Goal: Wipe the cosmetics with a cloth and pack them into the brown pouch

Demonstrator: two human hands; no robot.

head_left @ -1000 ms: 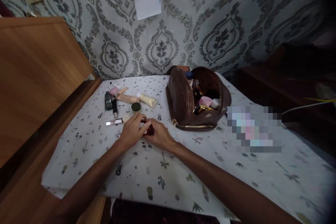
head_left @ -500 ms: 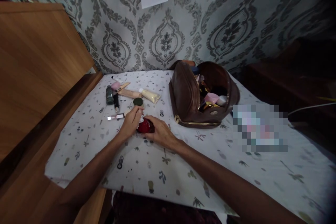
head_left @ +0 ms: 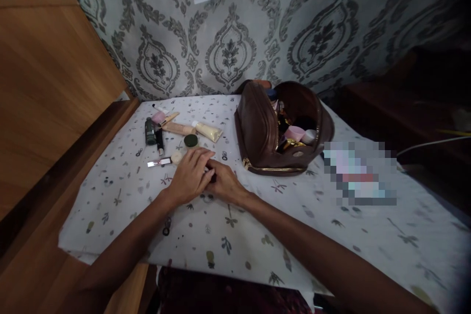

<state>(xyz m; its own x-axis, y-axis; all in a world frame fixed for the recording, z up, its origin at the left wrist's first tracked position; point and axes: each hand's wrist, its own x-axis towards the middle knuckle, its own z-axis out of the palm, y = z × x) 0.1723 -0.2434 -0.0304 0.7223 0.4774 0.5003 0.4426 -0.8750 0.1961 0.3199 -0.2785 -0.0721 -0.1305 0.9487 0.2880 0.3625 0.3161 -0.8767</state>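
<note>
Over the tablecloth in front of me, my left hand [head_left: 192, 174] and my right hand [head_left: 226, 184] meet, fingers closed around a small red container. It is almost wholly hidden now; only a dark bit shows between the hands. Just beyond my left fingers stands a small jar with a dark green lid [head_left: 191, 141]. A round cream-coloured piece [head_left: 176, 158] and a clear lip gloss tube [head_left: 159, 162] lie left of that hand. Farther back are a cream squeeze tube [head_left: 208, 131], a beige tube [head_left: 179, 128], a dark green bottle [head_left: 150, 131] and a black tube [head_left: 159, 141].
An open brown bag [head_left: 257, 130] with cosmetics inside stands right of my hands. Right of it lies a blurred-out item [head_left: 358, 174]. A pink item [head_left: 159, 117] sits at the back left. A wooden panel [head_left: 55, 83] borders the left, a patterned wall covering [head_left: 230, 54] the back.
My left hand has moved over the red container, fingers now laid across it and against my right hand. The red surface, visible before, is covered. The view has shifted slightly.
</note>
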